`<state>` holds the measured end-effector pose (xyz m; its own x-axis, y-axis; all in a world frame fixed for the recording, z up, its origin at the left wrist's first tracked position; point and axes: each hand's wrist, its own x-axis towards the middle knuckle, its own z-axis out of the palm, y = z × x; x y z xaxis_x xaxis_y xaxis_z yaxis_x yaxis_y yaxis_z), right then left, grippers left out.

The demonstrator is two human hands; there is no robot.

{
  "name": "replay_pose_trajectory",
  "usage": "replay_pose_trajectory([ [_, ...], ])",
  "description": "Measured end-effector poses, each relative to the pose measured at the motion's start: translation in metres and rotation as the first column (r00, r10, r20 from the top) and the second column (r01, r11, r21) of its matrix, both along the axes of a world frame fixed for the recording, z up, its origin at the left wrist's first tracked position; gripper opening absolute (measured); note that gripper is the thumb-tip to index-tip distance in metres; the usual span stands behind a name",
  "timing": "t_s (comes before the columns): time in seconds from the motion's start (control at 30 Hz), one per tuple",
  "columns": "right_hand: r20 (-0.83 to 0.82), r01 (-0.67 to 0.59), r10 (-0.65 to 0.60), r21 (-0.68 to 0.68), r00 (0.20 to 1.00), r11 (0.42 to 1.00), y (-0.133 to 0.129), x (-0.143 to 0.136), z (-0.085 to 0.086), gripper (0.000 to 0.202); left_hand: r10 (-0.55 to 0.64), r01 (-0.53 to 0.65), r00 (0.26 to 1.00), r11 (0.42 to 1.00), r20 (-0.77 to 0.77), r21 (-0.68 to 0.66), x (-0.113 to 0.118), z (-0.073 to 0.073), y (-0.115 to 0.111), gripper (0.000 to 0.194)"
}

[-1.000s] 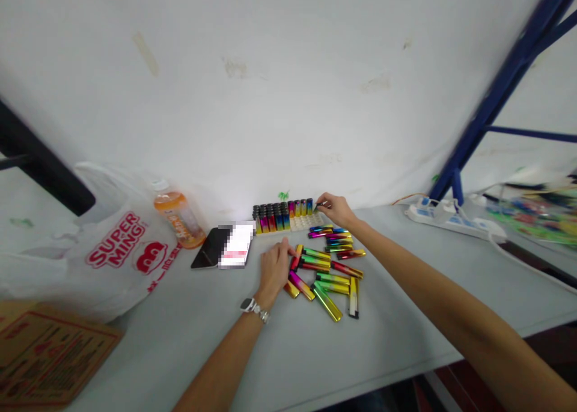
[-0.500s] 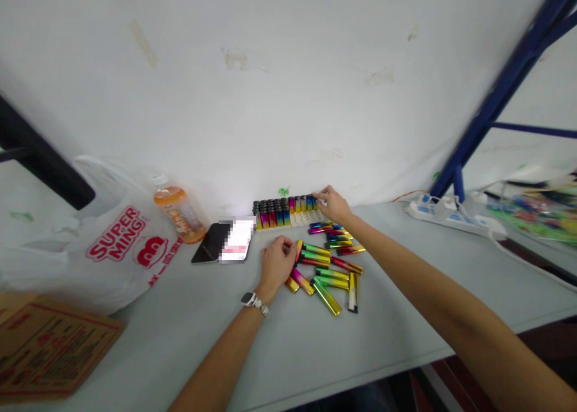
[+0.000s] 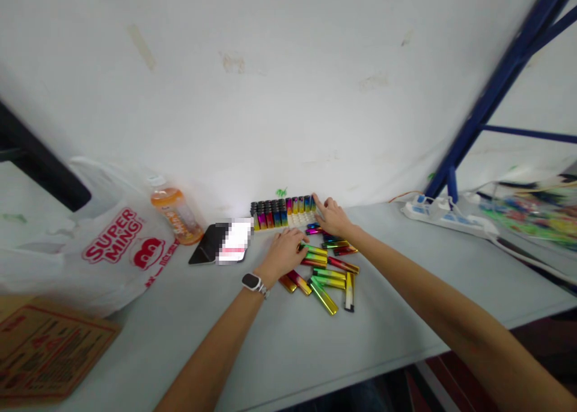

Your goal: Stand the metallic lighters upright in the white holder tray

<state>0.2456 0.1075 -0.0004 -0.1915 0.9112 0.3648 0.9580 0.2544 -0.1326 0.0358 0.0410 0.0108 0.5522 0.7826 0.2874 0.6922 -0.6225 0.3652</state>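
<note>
Rows of shiny lighters point(image 3: 270, 215) stand upright in a pale tray point(image 3: 300, 221) by the wall, filling its left part and its back row. My right hand point(image 3: 332, 217) is at the tray's right end, index finger stretched to the last upright lighter of the back row; its other fingers are curled. Over the left edge of a loose pile of lighters point(image 3: 324, 296), my left hand point(image 3: 288, 253) has its fingers bent around something I cannot make out. More coloured lighters point(image 3: 345, 251) lie under and beside my right wrist.
Left of the tray are a phone point(image 3: 210, 244), an orange drink bottle point(image 3: 178, 214), a white plastic bag point(image 3: 112, 250) and a cardboard box point(image 3: 54, 352). A power strip point(image 3: 446, 215) lies to the right, near a blue metal frame point(image 3: 487, 99).
My right hand has shifted slightly, from a pinch on the back row's end lighter to an outstretched index finger. My left hand has turned over the pile; the upright orange lighter beside it is hidden.
</note>
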Motion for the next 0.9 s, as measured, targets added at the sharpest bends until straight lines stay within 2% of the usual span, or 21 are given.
replay_pose_trajectory([
  [0.17,-0.244,-0.083,0.120,0.154,0.962,0.985,-0.029,-0.001,-0.005,0.057,-0.088,0.082,0.996,0.984,-0.030,-0.159,0.007,0.005,0.025,0.012],
  [0.27,-0.343,-0.118,0.178,0.188,0.922,0.975,-0.046,0.001,-0.005,0.044,-0.127,0.106,0.989,0.966,-0.074,-0.237,0.014,0.006,0.039,0.010],
  [0.37,-0.433,-0.125,0.204,0.205,0.878,0.971,-0.055,0.003,-0.002,0.036,-0.139,0.115,0.989,0.943,-0.053,-0.313,0.021,0.006,0.044,0.012],
  [0.43,-0.492,-0.116,0.213,0.221,0.844,0.968,-0.057,0.003,-0.001,0.032,-0.141,0.132,0.990,0.942,-0.007,-0.309,0.023,0.007,0.043,0.014],
  [0.63,-0.647,-0.079,0.213,0.229,0.732,0.970,-0.065,-0.007,-0.003,0.023,-0.146,0.182,0.954,0.977,0.263,-0.115,0.013,0.011,0.024,0.021],
  [0.73,-0.714,-0.076,0.213,0.218,0.667,0.973,-0.072,-0.016,-0.005,0.022,-0.046,0.136,0.894,0.975,0.445,-0.173,0.008,0.008,0.015,0.032],
  [0.83,-0.760,-0.077,0.213,0.212,0.614,0.974,-0.078,-0.021,-0.007,0.024,0.109,0.048,0.746,0.975,0.657,-0.216,0.008,0.001,0.007,0.037],
  [0.9,-0.783,-0.078,0.206,0.199,0.587,0.977,-0.083,-0.023,-0.009,0.024,0.152,0.062,0.647,0.966,0.747,-0.250,0.012,-0.004,-0.001,0.037],
])
